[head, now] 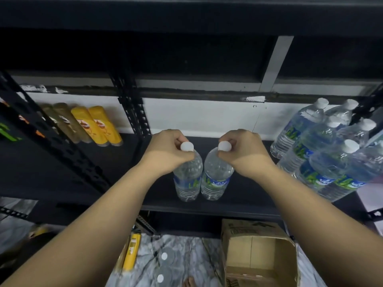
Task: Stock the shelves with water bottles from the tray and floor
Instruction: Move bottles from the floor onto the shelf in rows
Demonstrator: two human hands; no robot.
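Observation:
Two clear water bottles with white caps and blue-green labels stand side by side on the dark shelf (248,201). My left hand (167,151) grips the neck of the left bottle (187,179). My right hand (241,151) grips the neck of the right bottle (216,177). Both bottle bases are near the shelf's front edge. Several more water bottles (323,150) are grouped at the shelf's right end. Down on the marbled floor (186,245), two further bottles (164,256) show their white caps from above.
Yellow and brownish bottles (97,126) lean on the neighbouring shelf to the left, behind a black perforated upright (132,108). An open cardboard box (257,253) sits on the floor at the right. A yellow packet (131,253) lies by the shelf leg.

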